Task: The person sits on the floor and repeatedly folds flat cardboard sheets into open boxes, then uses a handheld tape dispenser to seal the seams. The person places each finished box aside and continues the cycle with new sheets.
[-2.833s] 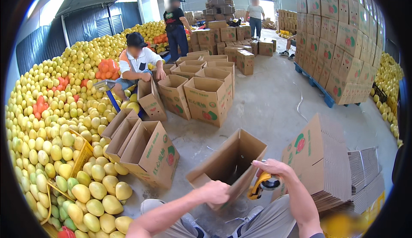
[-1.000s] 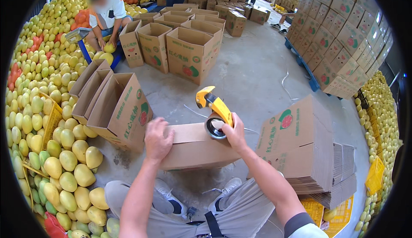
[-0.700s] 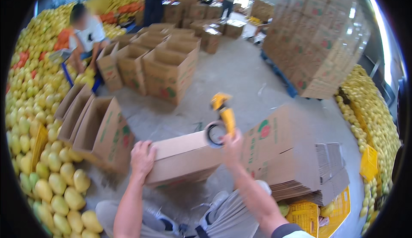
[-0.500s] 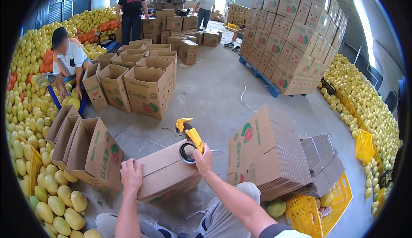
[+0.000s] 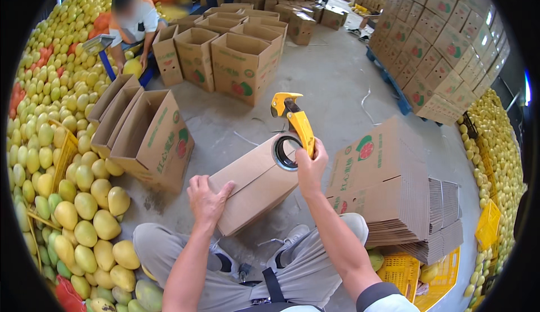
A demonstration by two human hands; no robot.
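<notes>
A closed brown cardboard box (image 5: 247, 185) lies on the floor before my knees, its flaps meeting in a seam. My left hand (image 5: 207, 200) rests on its near left end, thumb spread away from the fingers. In my right hand (image 5: 313, 166) is a yellow tape gun (image 5: 301, 126), gripped by its handle above the far right end of the box. The dark tape roll on it hangs over that end; whether tape touches the cardboard I cannot tell.
Open cartons (image 5: 149, 135) stand at the left beside heaped yellow pomelos (image 5: 84, 205). Flattened cartons (image 5: 388, 188) are stacked at the right, near yellow crates (image 5: 402, 272). A co-worker (image 5: 135, 25) handles fruit at the far left. A loaded blue pallet (image 5: 388, 78) stands far right.
The view has tipped downward and turned a little left, so things sit higher and further right. My left hand still lies on the box, and my right still grips the tape gun.
</notes>
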